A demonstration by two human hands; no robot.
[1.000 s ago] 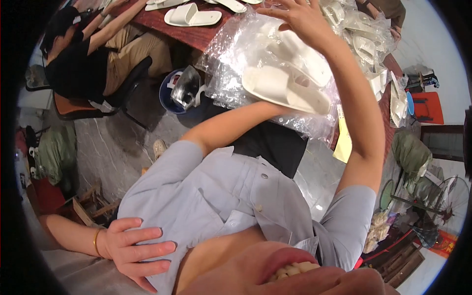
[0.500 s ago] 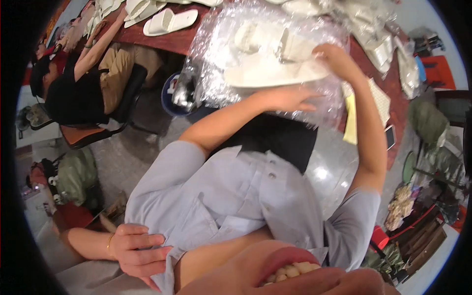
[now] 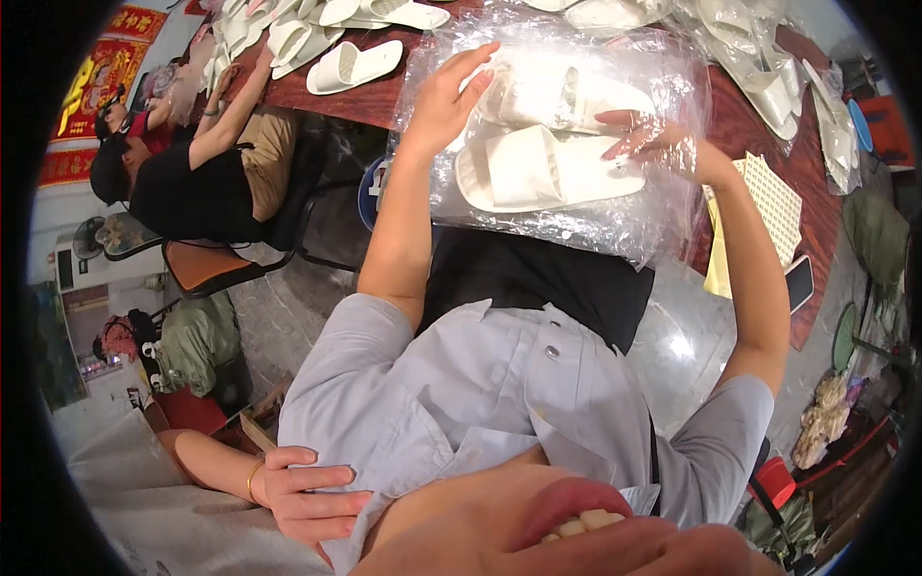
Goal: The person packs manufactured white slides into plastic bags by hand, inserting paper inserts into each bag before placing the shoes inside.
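A pair of white slippers lies side by side on layered clear plastic bags on the table in front of me: the far slipper (image 3: 533,91) and the near slipper (image 3: 509,171). Film seems to cover both. My left hand (image 3: 447,108), thumb and fingers apart, touches the clear plastic bag (image 3: 442,197) by the far slipper's toe end. From the right, my right hand (image 3: 658,144) reaches over the heel ends. Its fingers stretch out across them, with film over the hand; it looks to be inside the bag.
White slippers (image 3: 355,67) lie loose at the far left, bagged ones (image 3: 768,91) at the right. Spotted sheets (image 3: 768,197) and a phone (image 3: 799,283) lie near the table's right edge. A co-worker (image 3: 197,187) sits at left. Another person's hand (image 3: 312,494) is beside my shirt.
My left hand has risen from the bag's near edge to the slippers' toe end. My right hand's fingers have spread over the heels under film. The near slipper now shows its strap upward.
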